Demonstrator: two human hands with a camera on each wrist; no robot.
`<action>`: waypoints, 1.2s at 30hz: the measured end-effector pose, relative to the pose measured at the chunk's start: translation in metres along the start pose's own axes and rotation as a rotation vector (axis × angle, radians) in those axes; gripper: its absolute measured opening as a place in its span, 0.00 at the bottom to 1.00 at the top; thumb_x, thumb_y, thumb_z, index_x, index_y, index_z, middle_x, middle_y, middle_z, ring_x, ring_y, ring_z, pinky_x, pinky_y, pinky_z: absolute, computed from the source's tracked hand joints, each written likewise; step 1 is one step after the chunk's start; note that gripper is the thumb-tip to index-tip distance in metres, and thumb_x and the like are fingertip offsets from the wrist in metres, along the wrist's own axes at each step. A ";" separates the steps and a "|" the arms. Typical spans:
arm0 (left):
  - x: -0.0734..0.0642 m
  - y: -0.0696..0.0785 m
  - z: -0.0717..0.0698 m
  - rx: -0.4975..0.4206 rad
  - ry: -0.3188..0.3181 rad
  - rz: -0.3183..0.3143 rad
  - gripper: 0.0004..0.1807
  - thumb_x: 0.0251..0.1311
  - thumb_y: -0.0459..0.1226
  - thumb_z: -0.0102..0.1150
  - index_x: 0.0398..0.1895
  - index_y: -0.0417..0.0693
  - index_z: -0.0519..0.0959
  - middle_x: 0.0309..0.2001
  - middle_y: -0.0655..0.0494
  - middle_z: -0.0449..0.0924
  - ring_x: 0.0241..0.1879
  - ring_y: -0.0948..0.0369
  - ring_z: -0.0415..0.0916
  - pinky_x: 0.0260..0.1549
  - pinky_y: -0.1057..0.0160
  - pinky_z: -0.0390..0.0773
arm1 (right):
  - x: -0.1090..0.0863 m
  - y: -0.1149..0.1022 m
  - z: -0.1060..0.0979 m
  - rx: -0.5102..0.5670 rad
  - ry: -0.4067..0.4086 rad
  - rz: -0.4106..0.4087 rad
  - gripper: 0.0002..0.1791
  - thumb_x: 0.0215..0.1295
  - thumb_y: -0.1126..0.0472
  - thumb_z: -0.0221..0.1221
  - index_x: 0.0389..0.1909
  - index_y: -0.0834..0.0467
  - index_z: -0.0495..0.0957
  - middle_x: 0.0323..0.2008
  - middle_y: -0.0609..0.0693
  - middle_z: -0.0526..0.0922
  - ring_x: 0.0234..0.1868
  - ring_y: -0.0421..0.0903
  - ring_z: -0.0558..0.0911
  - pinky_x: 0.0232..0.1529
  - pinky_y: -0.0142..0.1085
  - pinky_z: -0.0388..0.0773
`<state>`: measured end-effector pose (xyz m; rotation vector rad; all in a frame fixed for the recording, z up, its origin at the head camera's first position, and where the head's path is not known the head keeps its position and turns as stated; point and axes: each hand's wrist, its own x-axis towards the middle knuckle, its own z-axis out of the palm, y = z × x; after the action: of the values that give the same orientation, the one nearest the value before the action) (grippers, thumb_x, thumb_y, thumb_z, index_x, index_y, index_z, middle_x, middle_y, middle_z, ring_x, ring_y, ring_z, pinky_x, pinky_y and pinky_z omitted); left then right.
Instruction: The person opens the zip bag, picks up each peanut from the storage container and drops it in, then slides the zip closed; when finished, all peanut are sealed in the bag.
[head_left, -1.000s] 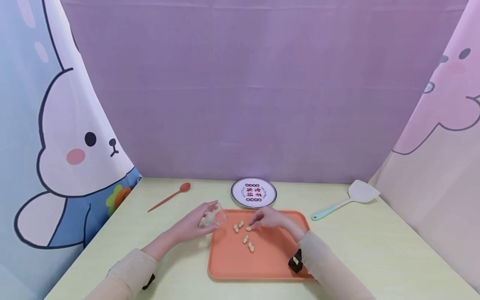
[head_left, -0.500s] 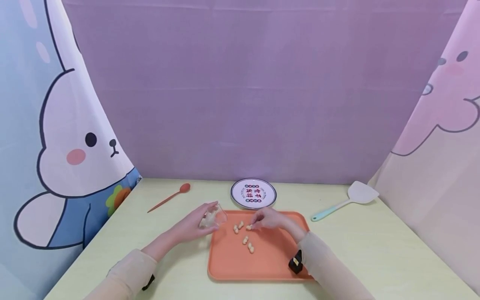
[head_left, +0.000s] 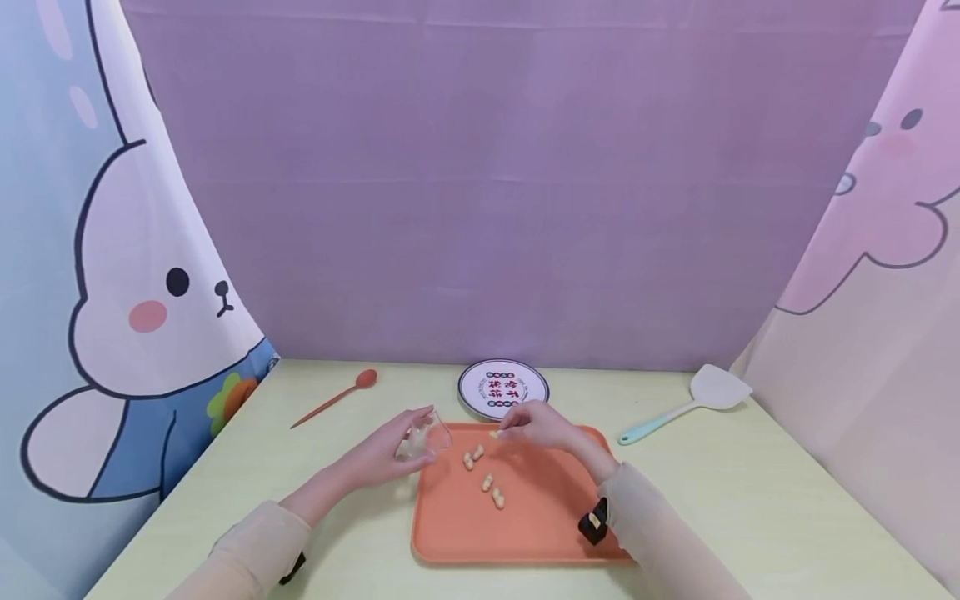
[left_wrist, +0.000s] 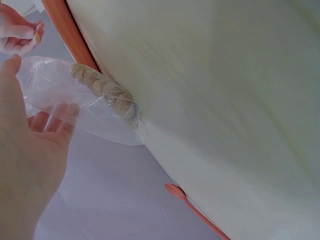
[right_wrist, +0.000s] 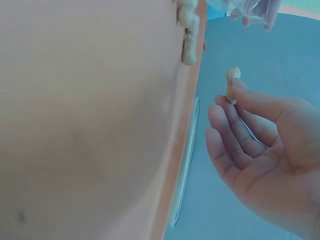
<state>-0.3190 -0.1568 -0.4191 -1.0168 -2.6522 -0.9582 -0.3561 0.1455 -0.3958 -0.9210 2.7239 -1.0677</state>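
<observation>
My left hand [head_left: 384,457] holds a clear plastic bag [left_wrist: 107,122] at the left edge of the orange tray [head_left: 547,525], thumb and fingers spread around its mouth. Several peanuts [left_wrist: 102,87] lie along the bottom of the bag in the left wrist view. Above the back part of the tray, my right hand [head_left: 538,425] pinches a single peanut [right_wrist: 233,82] between thumb and fingertips. Several more unshelled peanuts [head_left: 498,498] lie loosely on the tray, between the two hands and nearer the front.
Behind the tray stands a white plate [head_left: 502,388] with a dark rim and red lettering. A red spoon [head_left: 366,379] lies at the back left of the table. To the right is a turner [head_left: 716,388] with a mint handle. A purple curtain [head_left: 480,183] hangs behind the table.
My right hand has raised a peanut off the tray and shifted slightly toward the back. The left hand keeps the bag in nearly the same place.
</observation>
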 end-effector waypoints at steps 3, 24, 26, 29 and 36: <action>0.000 0.000 0.000 0.006 -0.001 -0.005 0.42 0.57 0.51 0.61 0.69 0.41 0.57 0.61 0.47 0.71 0.59 0.52 0.70 0.54 0.53 0.76 | 0.001 -0.009 -0.001 -0.002 0.031 -0.012 0.07 0.60 0.57 0.62 0.34 0.56 0.83 0.31 0.46 0.85 0.31 0.35 0.78 0.36 0.28 0.75; 0.000 -0.002 0.002 -0.001 0.014 0.028 0.43 0.55 0.51 0.63 0.69 0.42 0.58 0.61 0.48 0.70 0.57 0.54 0.72 0.53 0.54 0.77 | 0.021 -0.066 0.028 0.057 0.068 -0.090 0.07 0.60 0.58 0.62 0.36 0.57 0.82 0.28 0.47 0.83 0.27 0.34 0.76 0.29 0.26 0.75; 0.001 -0.002 0.002 0.001 0.014 0.030 0.43 0.55 0.52 0.63 0.69 0.42 0.58 0.61 0.49 0.70 0.57 0.54 0.71 0.53 0.54 0.76 | 0.022 -0.069 0.031 0.071 0.058 -0.088 0.06 0.60 0.59 0.62 0.35 0.57 0.82 0.27 0.47 0.82 0.26 0.35 0.75 0.28 0.26 0.74; 0.001 -0.002 0.002 0.006 0.013 0.031 0.43 0.55 0.53 0.62 0.69 0.42 0.58 0.61 0.50 0.70 0.58 0.55 0.71 0.53 0.55 0.76 | 0.025 -0.072 0.035 0.064 0.060 -0.084 0.06 0.59 0.59 0.63 0.35 0.57 0.83 0.26 0.46 0.83 0.26 0.34 0.76 0.27 0.25 0.74; 0.000 -0.001 0.001 -0.002 0.009 0.017 0.43 0.55 0.53 0.63 0.69 0.44 0.58 0.61 0.50 0.70 0.58 0.55 0.71 0.54 0.54 0.76 | 0.025 -0.076 0.040 0.070 0.049 -0.061 0.08 0.59 0.60 0.63 0.37 0.60 0.84 0.28 0.47 0.85 0.26 0.33 0.77 0.27 0.25 0.75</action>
<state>-0.3197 -0.1566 -0.4202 -1.0316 -2.6309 -0.9599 -0.3267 0.0633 -0.3739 -0.9862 2.6939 -1.2034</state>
